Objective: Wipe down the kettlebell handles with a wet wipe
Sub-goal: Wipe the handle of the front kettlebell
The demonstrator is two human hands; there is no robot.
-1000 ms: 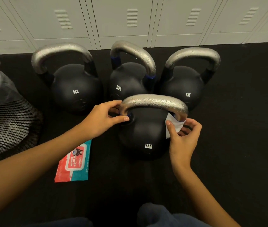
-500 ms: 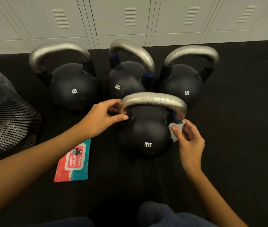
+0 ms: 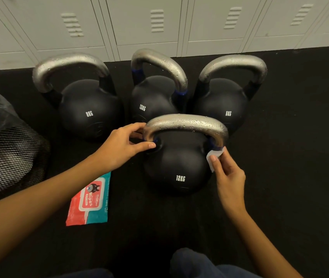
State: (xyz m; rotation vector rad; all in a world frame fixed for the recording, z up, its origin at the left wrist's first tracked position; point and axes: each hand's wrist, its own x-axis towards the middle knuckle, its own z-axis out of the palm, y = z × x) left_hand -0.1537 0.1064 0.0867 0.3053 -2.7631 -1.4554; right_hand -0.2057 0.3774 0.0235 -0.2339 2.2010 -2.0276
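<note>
At the front kettlebell (image 3: 179, 169), our left hand (image 3: 119, 147) is gripping the handle's (image 3: 185, 125) left end, while our right hand (image 3: 227, 173), pinching the wipe (image 3: 214, 155), is now sliding lower, off the right end; droplets remain, so wiping is continuing.

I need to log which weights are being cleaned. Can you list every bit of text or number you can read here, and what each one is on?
"12KG": front kettlebell, its handle gripped by the left hand.
"12KG": back middle kettlebell.
"8KG": back left kettlebell.
"8KG": back right kettlebell.
"WIPES": wipes pack on the floor; its smaller print is too small to read.
No text shows on the wet wipe, the lockers or the mesh bag.
</note>
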